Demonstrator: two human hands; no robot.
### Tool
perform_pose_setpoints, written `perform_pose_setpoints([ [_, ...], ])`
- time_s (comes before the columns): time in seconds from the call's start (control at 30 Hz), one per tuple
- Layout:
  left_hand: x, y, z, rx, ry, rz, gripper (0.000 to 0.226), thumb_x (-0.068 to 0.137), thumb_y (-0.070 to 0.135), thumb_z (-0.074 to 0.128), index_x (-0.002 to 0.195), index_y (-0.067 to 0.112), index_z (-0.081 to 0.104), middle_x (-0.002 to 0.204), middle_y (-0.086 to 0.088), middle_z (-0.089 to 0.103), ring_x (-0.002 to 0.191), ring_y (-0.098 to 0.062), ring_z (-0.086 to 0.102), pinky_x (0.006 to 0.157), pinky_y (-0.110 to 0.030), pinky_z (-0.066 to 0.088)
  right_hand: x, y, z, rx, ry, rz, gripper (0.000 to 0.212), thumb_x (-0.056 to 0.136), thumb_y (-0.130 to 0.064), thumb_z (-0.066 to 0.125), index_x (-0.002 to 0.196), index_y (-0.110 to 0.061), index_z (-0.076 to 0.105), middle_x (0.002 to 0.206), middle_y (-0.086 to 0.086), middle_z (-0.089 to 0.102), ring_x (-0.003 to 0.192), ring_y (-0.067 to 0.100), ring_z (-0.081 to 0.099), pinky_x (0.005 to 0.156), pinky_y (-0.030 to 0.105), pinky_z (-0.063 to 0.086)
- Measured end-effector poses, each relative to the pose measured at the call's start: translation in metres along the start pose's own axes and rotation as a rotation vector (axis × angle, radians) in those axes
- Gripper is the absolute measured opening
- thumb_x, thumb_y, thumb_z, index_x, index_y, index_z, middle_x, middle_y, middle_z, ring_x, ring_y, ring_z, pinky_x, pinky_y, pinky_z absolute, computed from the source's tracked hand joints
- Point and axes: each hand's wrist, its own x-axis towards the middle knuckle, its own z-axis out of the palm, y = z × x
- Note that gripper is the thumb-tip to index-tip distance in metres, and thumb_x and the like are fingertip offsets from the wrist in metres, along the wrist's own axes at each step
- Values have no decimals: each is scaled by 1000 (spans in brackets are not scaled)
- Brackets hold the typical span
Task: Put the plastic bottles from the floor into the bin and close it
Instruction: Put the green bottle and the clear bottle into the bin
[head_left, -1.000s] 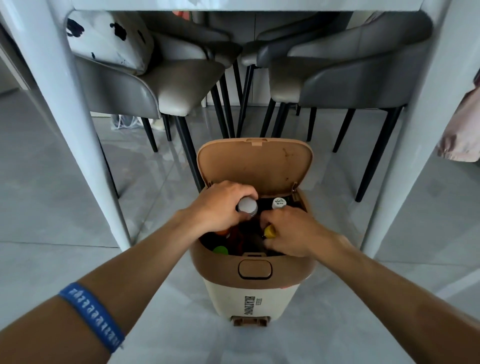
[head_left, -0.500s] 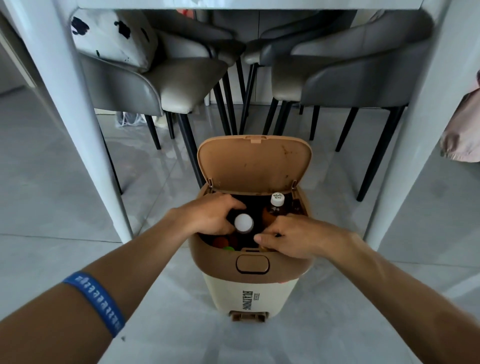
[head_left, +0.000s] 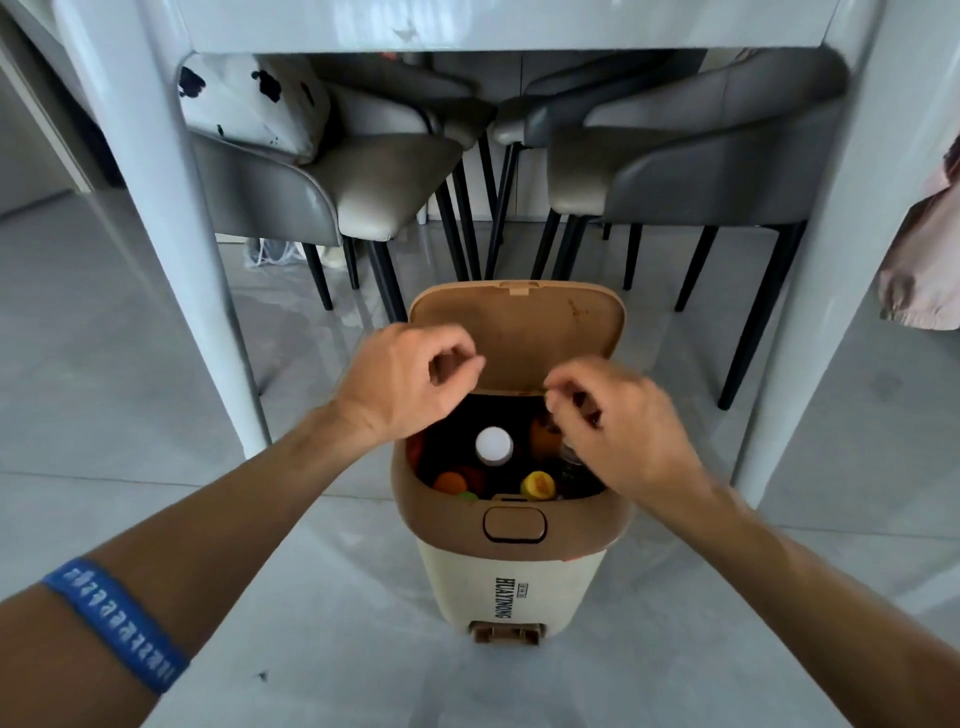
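Observation:
A cream bin (head_left: 511, 582) with a brown rim stands on the floor, its brown lid (head_left: 519, 332) raised upright at the back. Several plastic bottles stand inside it: a white cap (head_left: 494, 446), a yellow cap (head_left: 537, 484) and an orange cap (head_left: 450, 482) show at the top. My left hand (head_left: 405, 384) hovers above the bin's left side in front of the lid, fingers loosely curled, holding nothing. My right hand (head_left: 618, 431) hangs over the bin's right side, fingers also loosely curled and empty, hiding part of the opening.
White table legs (head_left: 171, 218) (head_left: 810, 291) flank the bin on both sides. Grey chairs with black legs (head_left: 457, 223) stand just behind it under the table. A pink cloth (head_left: 930, 260) hangs at the far right. Grey tiled floor (head_left: 363, 623) surrounds the bin.
Both hands have let go of the bottles and lifted out of the bin, up toward the raised lid. The bottles stay inside.

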Motion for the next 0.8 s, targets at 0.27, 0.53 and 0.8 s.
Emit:
perform_pose_setpoints([
  [0.27, 7, 20, -5, 191, 5, -35, 76, 88, 52, 55, 150, 15, 33, 146, -9, 48, 134, -28, 42, 115, -55, 25, 32, -14, -27, -291, 98, 80, 71, 91, -51, 52, 148, -15, 31, 144, 13, 51, 136, 33, 40, 113, 55, 25],
  [0.53, -65, 23, -8, 189, -91, 45, 54, 90, 52, 49, 127, 13, 58, 118, -4, 66, 108, -23, 55, 103, -45, 38, -30, -20, -15, -273, 105, -61, 31, 90, -44, 52, 103, -18, 63, 103, 0, 68, 96, 23, 58, 87, 39, 35],
  [0.8, -109, 19, 24, 292, -288, 74, 47, 90, 56, 51, 109, 17, 70, 114, -1, 64, 103, -22, 57, 106, -46, 34, -69, -6, 17, -299, -114, -175, 34, 89, -48, 54, 91, -18, 71, 107, -2, 66, 101, 24, 60, 90, 39, 38],
])
